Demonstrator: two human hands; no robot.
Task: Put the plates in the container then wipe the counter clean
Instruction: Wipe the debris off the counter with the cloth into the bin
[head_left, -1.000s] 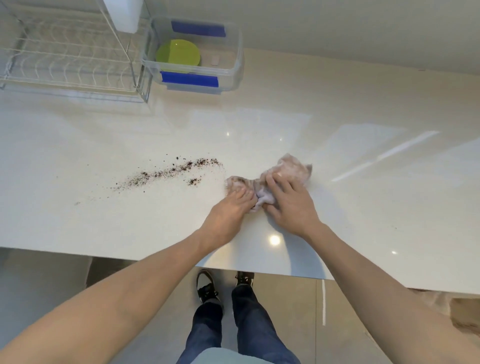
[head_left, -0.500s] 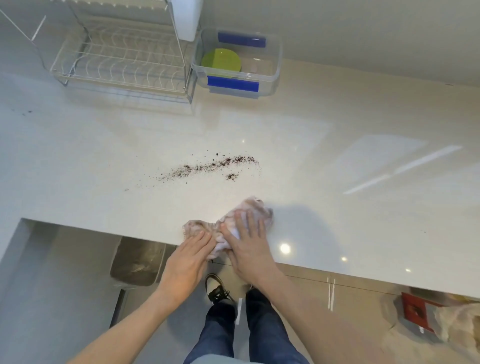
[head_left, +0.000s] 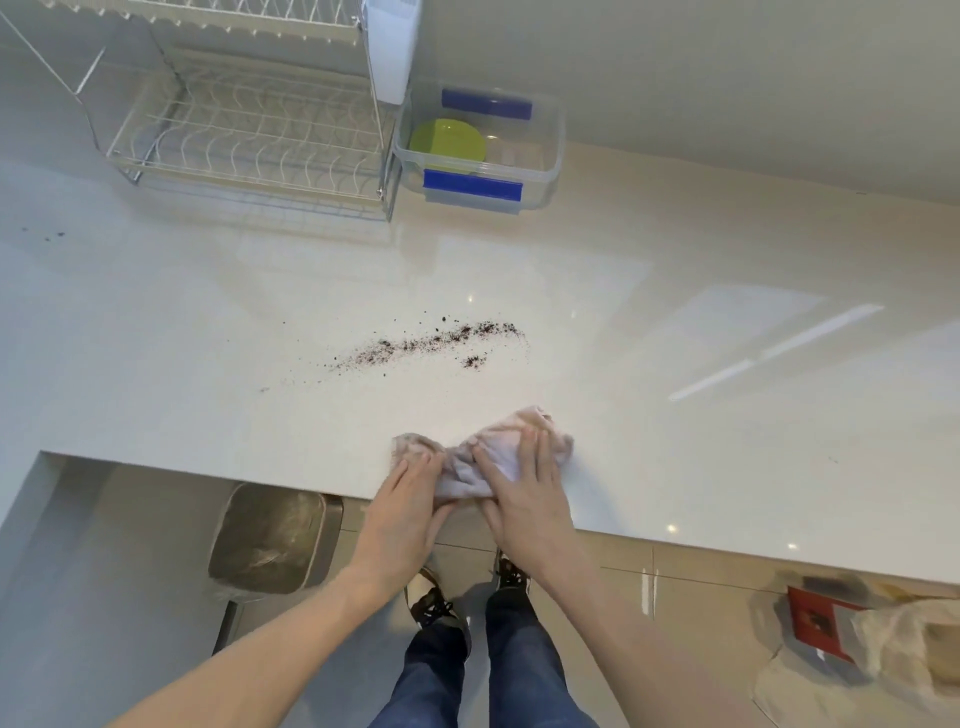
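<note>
Both hands are pressing a crumpled cloth flat on the counter, close to its near edge at 6 o'clock. The left hand is lying with straight fingers on the cloth's left end, and the right hand is spreading its fingers over the right part; neither is pinching it. The green plate is already sitting in the container at 12 o'clock, beside the rack, so the wiping is the step in hand. The dark crumbs are lying apart from the cloth, toward 11 o'clock from it. To do it well, I think the hands should be keeping the cloth flat and pulling the crumbs together toward the edge, where the bin is standing below, not scattering them. A few specks at 9 o'clock are also waiting.
</note>
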